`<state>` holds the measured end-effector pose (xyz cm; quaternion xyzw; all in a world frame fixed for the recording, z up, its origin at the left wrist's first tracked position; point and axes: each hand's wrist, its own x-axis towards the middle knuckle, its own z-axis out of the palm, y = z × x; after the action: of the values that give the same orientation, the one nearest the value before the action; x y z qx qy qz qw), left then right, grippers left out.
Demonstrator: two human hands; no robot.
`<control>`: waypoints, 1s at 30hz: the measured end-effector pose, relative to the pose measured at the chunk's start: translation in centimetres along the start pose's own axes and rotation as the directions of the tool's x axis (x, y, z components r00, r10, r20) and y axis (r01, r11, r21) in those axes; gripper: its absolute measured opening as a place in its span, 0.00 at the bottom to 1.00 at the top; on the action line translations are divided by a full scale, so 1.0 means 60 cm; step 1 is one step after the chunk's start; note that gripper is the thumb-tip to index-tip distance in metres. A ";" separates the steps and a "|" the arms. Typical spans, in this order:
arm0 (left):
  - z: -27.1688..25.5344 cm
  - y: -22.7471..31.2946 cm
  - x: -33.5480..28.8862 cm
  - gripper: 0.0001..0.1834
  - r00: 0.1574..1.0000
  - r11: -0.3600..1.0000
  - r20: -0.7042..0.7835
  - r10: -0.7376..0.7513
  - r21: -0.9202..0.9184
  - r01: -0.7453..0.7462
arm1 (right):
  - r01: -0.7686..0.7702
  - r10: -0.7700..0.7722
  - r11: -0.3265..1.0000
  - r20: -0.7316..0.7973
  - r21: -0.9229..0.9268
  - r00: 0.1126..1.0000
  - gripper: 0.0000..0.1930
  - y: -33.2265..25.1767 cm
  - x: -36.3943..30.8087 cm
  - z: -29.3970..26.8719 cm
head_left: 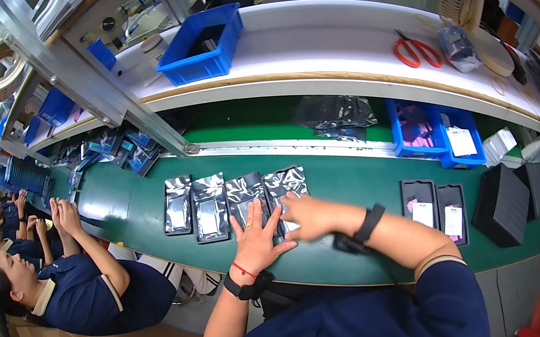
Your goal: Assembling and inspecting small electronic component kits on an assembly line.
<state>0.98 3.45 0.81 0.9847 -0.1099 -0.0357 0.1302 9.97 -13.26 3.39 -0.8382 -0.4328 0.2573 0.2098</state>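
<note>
Four silver-black antistatic pouches lie side by side on the green bench. Each seems to have a dark tray inside. My left hand [256, 240] is spread, its fingertips resting on the third pouch [246, 190] and thumb reaching toward the fourth. Over the rightmost pouch [288, 179] lies my right hand [310, 217], its fingers partly bent, apart and touching the film. Much of that pouch's lower part is hidden under the hands. The first pouch [178, 206] and second pouch [210, 207] lie untouched to the left.
Right of my arm are two black trays [451, 202] with white cards and pink pieces, beside black tray stacks [500, 205]. Behind are blue bins [414, 150] and flat pouches [337, 114]. A shelf above carries orange-handled scissors [417, 52] and a blue bin [201, 44]. Co-workers [94, 282] sit left.
</note>
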 end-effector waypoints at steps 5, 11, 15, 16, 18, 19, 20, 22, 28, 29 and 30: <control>-0.010 -0.008 -0.001 0.44 1.000 1.000 0.007 -0.013 -0.026 0.013 | -0.375 0.290 0.916 -0.413 -0.141 0.863 0.23 0.108 0.110 -0.167; -0.002 -0.010 -0.005 0.44 0.999 0.997 0.016 -0.028 -0.065 0.029 | -0.635 0.357 0.691 -0.602 -0.345 0.715 0.26 0.200 0.130 -0.162; 0.002 -0.008 0.000 0.44 1.000 0.998 0.014 -0.002 -0.064 0.002 | -0.542 0.270 0.714 -0.540 -0.443 0.797 0.11 0.210 0.106 -0.156; 0.003 -0.009 0.002 0.44 1.000 0.998 0.018 -0.008 -0.062 0.009 | -0.505 0.255 0.764 -0.531 -0.402 0.808 0.09 0.206 0.090 -0.155; 0.000 -0.017 -0.001 0.45 0.999 0.998 0.023 -0.024 -0.055 0.025 | -0.423 0.107 0.808 -0.603 -0.410 0.790 0.06 0.177 0.049 -0.142; 0.001 -0.017 0.001 0.45 1.000 0.997 -0.009 -0.011 -0.072 0.010 | -0.438 0.126 0.803 -0.601 -0.405 0.789 0.06 0.177 0.024 -0.137; 0.001 -0.017 0.001 0.45 1.000 0.998 -0.011 -0.013 -0.060 0.012 | -0.386 0.015 0.823 -0.664 -0.416 0.747 0.04 0.178 0.002 -0.132; -0.004 -0.017 0.004 0.46 1.000 0.999 -0.006 -0.015 -0.039 0.015 | -0.309 -0.108 0.847 -0.710 -0.432 0.696 0.06 0.186 -0.024 -0.132; 0.003 -0.016 0.003 0.46 1.000 0.999 -0.014 0.000 -0.038 -0.001 | -0.346 0.135 0.876 -0.520 -0.335 0.844 0.25 0.176 0.041 -0.172; 0.004 -0.013 0.003 0.46 1.000 0.999 -0.018 -0.003 -0.038 0.002 | -0.373 0.162 0.865 -0.517 -0.336 0.840 0.31 0.185 0.067 -0.172; 0.005 -0.010 0.003 0.45 1.000 0.999 -0.028 0.005 -0.034 -0.006 | -0.437 0.245 0.828 -0.476 -0.351 0.845 0.34 0.193 0.092 -0.175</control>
<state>1.22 3.92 0.34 0.9825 -0.1100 -0.0237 0.1487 26.28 -16.26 3.54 -0.9630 -0.2653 0.0031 0.0472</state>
